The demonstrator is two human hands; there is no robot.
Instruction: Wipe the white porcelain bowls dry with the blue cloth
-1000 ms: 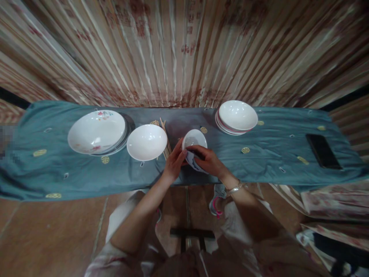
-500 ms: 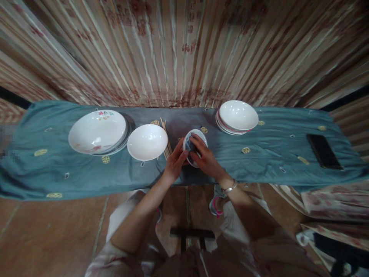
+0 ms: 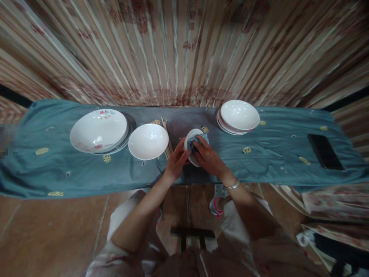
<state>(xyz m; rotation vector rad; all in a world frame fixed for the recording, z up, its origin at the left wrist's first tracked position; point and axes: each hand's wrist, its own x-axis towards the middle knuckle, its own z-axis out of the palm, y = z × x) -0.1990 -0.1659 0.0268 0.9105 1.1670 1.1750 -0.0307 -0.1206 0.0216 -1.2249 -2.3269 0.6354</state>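
Remote view's kinda rough: the right hand and blue cloth block most of the small bowl's inside for me. Some of the left hand's fingers vanish under it. Chopsticks? Partly covered, can't count 'em. Dark thing bottom right's cropped.

The small bowl, the white bowl, the floral-printed dishes and the stacked bowls look like glazed ceramic, smooth and glossy with bright highlights, while the blue cloth is soft, creased, matt fabric. The chopsticks appear to be plain matt wood, lying on a smooth tablecloth of rippled fabric with a faint sheen. The phone is dark and smooth-faced, the bracelet shiny metal, and the curtain pleated cloth.
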